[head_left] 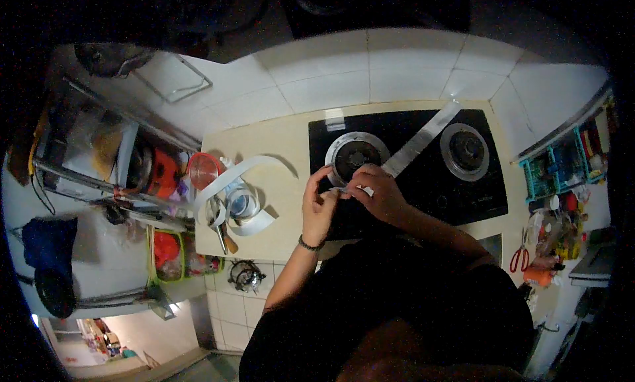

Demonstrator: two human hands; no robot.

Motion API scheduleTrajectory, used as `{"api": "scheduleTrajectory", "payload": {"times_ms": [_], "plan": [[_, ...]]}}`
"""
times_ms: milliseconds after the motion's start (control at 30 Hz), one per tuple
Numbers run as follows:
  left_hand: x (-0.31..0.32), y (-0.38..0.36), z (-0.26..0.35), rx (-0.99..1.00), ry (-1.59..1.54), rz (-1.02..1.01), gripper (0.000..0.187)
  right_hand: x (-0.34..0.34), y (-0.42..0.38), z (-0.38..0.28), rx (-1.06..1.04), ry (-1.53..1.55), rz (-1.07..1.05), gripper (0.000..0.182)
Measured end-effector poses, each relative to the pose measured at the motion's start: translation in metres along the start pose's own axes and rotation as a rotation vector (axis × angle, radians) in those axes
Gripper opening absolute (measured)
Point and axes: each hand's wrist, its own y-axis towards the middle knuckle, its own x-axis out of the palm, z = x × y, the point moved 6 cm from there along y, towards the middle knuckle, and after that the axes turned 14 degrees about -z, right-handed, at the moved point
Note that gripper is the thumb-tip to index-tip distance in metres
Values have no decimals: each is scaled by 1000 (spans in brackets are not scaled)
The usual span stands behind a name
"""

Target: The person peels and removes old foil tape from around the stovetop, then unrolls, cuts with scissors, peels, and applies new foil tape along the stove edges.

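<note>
Over the left burner (359, 158) of a black gas stove, my left hand (319, 209) and my right hand (378, 195) meet with fingers pinched around a small pale piece. What exactly each hand grips is too small to make out. A silvery strip (423, 140) runs from beside my right hand up between the two burners to the wall edge. On the counter to the left, a white curled strip (254, 162) loops around a clear container (243, 203).
A red basket (204, 170) and a wooden-handled tool (229, 243) are on the left counter. The right burner (465, 152) is beyond the strip. Red-handled scissors (520, 257) and teal baskets (536, 177) are at the right. A shelf rack stands left.
</note>
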Motion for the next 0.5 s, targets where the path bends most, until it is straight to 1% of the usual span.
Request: {"api": "scheduleTrajectory", "payload": {"times_ms": [33,67,133,167,233,267,333,367,433,500], "plan": [[4,0,15,164,332,-60,16,-4,1,2,19,71,31,11],[4,0,16,149,314,-126,16,-6,2,2,18,71,31,11],[5,-1,18,114,277,-255,17,0,4,11,179,365,-68,10],[1,0,0,116,195,-280,15,-1,4,8,175,367,-70,10],[0,1,-9,121,111,-307,14,4,4,9,237,533,-107,9],[-2,4,-10,61,22,-288,11,3,4,11,238,533,-107,9],[2,6,-4,1,-66,-268,8,9,4,16,245,525,-208,10],[6,7,10,36,-96,-199,7,11,3,20,245,526,-207,10],[6,6,23,74,-125,-131,5,16,2,29,281,570,-196,11],[7,7,17,13,-159,-230,6,15,4,25,268,602,-226,11]]}}
